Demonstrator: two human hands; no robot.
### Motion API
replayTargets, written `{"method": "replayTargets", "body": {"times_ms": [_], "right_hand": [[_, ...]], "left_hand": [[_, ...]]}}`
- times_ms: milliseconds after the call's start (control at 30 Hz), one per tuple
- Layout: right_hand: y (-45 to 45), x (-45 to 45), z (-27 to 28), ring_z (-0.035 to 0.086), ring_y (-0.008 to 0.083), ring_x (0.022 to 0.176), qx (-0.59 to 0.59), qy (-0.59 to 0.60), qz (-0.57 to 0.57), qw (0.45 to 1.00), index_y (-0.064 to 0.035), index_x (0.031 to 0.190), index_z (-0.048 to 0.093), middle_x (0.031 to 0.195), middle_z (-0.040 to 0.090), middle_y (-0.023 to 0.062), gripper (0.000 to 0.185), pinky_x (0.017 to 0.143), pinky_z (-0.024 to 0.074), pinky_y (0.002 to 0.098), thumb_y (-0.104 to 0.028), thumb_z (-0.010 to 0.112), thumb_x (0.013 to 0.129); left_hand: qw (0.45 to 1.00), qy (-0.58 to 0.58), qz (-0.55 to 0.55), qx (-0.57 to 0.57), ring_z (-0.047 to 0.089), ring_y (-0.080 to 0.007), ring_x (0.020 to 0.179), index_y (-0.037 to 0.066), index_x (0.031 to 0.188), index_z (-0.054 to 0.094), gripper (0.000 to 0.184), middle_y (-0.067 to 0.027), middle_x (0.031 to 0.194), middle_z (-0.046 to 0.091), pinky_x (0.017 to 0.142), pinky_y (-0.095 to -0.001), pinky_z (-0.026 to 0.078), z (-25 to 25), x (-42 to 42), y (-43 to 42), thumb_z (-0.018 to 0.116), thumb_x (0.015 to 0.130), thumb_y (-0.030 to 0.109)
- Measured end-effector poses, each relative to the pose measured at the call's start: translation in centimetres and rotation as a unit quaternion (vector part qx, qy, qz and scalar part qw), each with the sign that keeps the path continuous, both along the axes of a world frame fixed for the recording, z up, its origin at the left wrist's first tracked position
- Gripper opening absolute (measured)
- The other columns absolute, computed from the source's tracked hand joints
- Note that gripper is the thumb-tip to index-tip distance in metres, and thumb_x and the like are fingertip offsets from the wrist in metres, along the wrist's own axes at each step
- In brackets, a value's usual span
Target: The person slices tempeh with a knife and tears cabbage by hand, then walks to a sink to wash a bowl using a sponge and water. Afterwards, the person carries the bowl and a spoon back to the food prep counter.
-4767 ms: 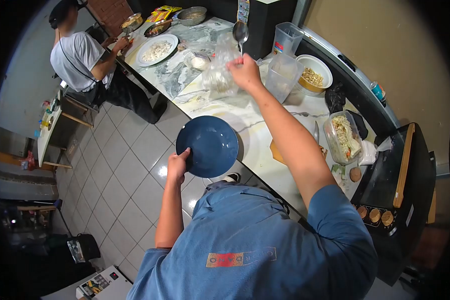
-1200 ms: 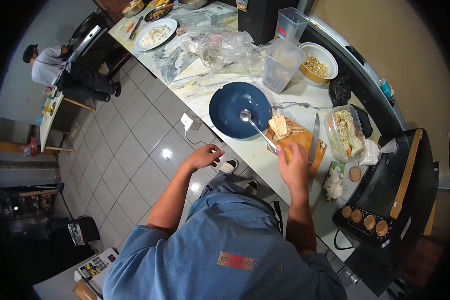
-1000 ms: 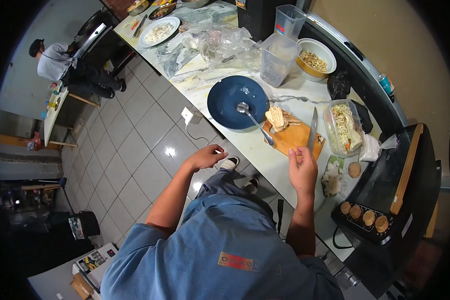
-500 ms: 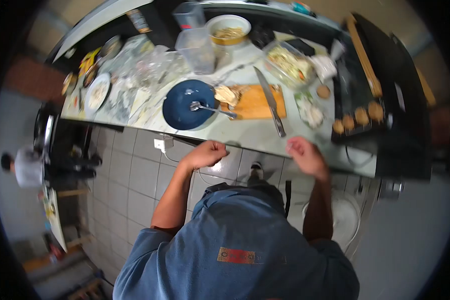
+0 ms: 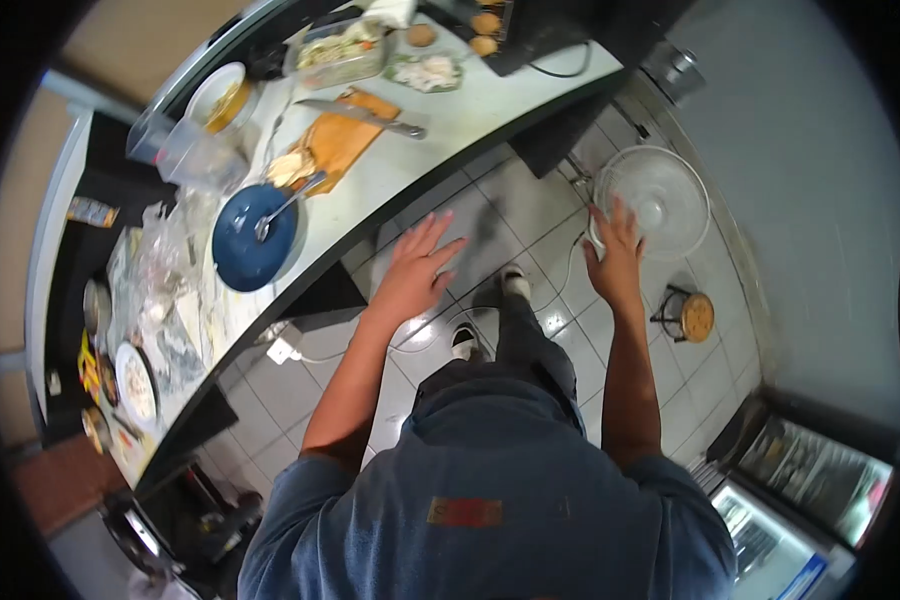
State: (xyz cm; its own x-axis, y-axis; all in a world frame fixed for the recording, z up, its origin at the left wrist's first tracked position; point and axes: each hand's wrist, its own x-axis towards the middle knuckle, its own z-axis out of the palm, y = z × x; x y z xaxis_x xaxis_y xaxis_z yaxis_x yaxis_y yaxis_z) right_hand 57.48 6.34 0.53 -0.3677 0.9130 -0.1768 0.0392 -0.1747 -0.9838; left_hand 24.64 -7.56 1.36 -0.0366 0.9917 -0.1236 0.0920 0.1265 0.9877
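Observation:
My left hand (image 5: 417, 268) hangs in the air before the counter's edge, fingers spread and holding nothing. Farther right, my right hand (image 5: 618, 250) is also open, over the floor near a round clear basin (image 5: 676, 232). On the counter (image 5: 460, 123) lies an orange cutting board (image 5: 342, 152) with a knife (image 5: 370, 118) across it. Beside the board sits a dark blue bowl (image 5: 238, 245) with a spoon (image 5: 288, 206) resting in it. A pale yellowish lump of food (image 5: 292, 169) lies at the board's edge.
Up the counter stand a tub of chopped vegetables (image 5: 336, 60), a plate of white food (image 5: 426, 73), clear plastic containers (image 5: 202, 158) and a white-rimmed bowl (image 5: 217, 97). A wooden-topped stool (image 5: 697, 317) and glass-fronted coolers (image 5: 820, 470) are to the right. A cable (image 5: 570, 255) crosses the tiled floor.
The view has swung right, so the counter now lies to the upper left. Both hands have gone from loosely curled to spread fingers. The stool and coolers have come into view.

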Motion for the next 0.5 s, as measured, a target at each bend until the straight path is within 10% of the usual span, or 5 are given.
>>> {"method": "replayTargets", "body": {"times_ms": [133,267,300,333,500], "right_hand": [[-7.9,6.3,5.4,0.06,0.032,0.113,-0.084,-0.005,-0.217,0.972,-0.0038,0.141,0.04,0.136,0.052,0.0221,0.065,0.096,0.0475,0.0422,-0.043,0.06,0.093],[-13.8,12.3,7.1,0.062,0.0349,0.109,-0.047,0.29,-0.17,0.941,-0.0012,0.139,0.041,0.13,0.056,0.0225,0.065,0.093,0.0491,0.042,-0.05,0.047,0.097],[-15.1,13.9,6.4,0.061,0.0355,0.111,-0.078,0.426,-0.097,0.896,-0.001,0.138,0.042,0.13,0.056,0.0229,0.065,0.094,0.0483,0.0428,-0.051,0.044,0.098],[-16.1,14.6,4.7,0.059,0.0371,0.115,-0.155,0.229,-0.238,0.931,-0.0036,0.14,0.04,0.135,0.051,0.0257,0.066,0.097,0.047,0.0457,-0.053,0.044,0.097],[-27.9,17.6,1.1,0.06,0.0375,0.113,0.149,-0.175,-0.396,0.889,0.0004,0.139,0.041,0.132,0.053,0.0249,0.07,0.092,0.0503,0.0452,-0.054,0.047,0.096]], "left_hand": [[0.982,-0.179,-0.053,-0.03,0.047,-0.0378,0.131,0.007,0.137,0.048,0.046,-0.0175,0.144,0.045,0.104,-0.0438,0.042,2.4,2.9,-1.8,0.059,0.094,0.02],[0.724,-0.668,-0.171,-0.024,0.052,-0.0354,0.126,0.007,0.137,0.048,0.058,-0.0204,0.135,0.054,0.103,-0.0466,0.044,0.8,5.3,-0.2,0.036,0.1,0.051],[0.739,-0.647,-0.169,-0.076,0.05,-0.038,0.127,0.008,0.135,0.051,0.059,-0.0213,0.133,0.056,0.102,-0.0493,0.044,-2.1,5.5,0.6,0.036,0.099,0.053],[0.948,-0.283,-0.09,-0.117,0.052,-0.0386,0.124,0.011,0.132,0.055,0.057,-0.0217,0.133,0.055,0.101,-0.0491,0.044,-3.0,7.7,1.1,0.037,0.099,0.053],[0.961,0.177,-0.191,0.092,0.058,-0.0337,0.117,0.001,0.133,0.051,0.063,-0.0237,0.137,0.05,0.097,-0.0412,0.047,-2.7,17.0,-3.7,0.045,0.097,0.053]]}}
